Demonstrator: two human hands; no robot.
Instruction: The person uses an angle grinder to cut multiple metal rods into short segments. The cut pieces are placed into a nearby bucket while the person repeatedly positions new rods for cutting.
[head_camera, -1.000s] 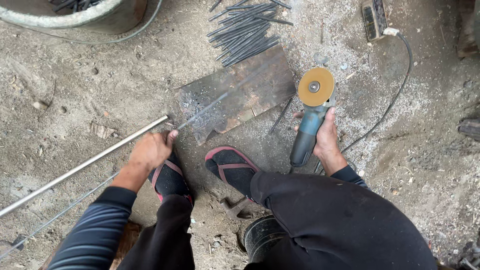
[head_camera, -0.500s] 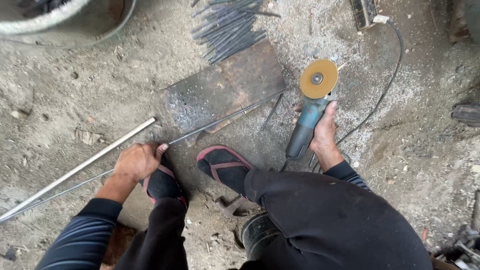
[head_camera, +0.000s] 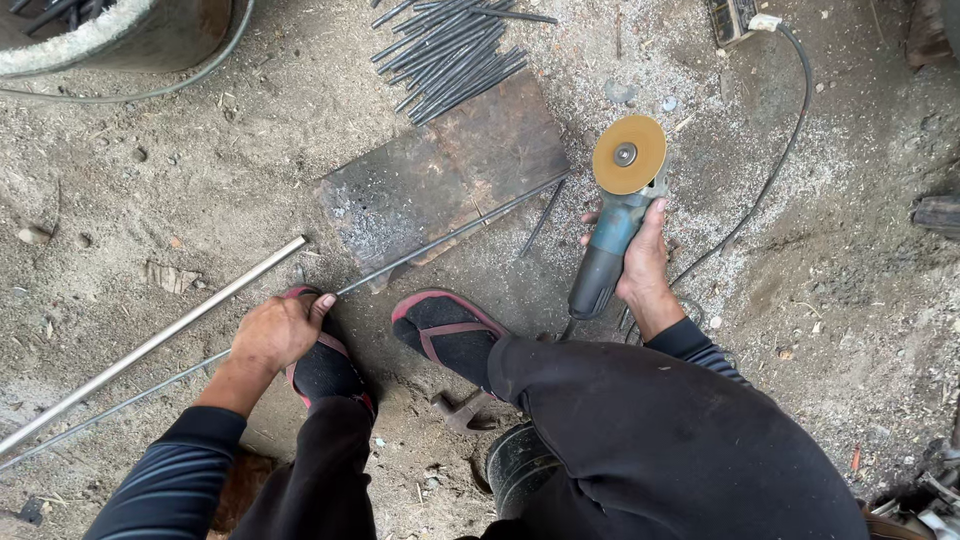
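My left hand (head_camera: 275, 332) grips a thin steel rod (head_camera: 450, 232) where it passes over my left foot (head_camera: 325, 365); the rod runs from the lower left up across a dark wooden board (head_camera: 440, 175) on the dirt. My right hand (head_camera: 640, 262) holds a blue angle grinder (head_camera: 612, 235) by its body, its yellow disc (head_camera: 628, 154) raised just right of the board and apart from the rod. My right foot (head_camera: 445, 328), in a sandal, rests beside the rod.
A thicker pale rod (head_camera: 150, 345) lies parallel at left. Several short cut rod pieces (head_camera: 450, 50) are piled beyond the board, and one lies loose (head_camera: 542, 218) near it. The grinder's cable (head_camera: 790, 150) loops right. A round basin edge (head_camera: 110, 30) sits top left.
The thin rod has slid further right across the board under my left hand. The grinder in my right hand has stayed raised to the right; the view shifted slightly.
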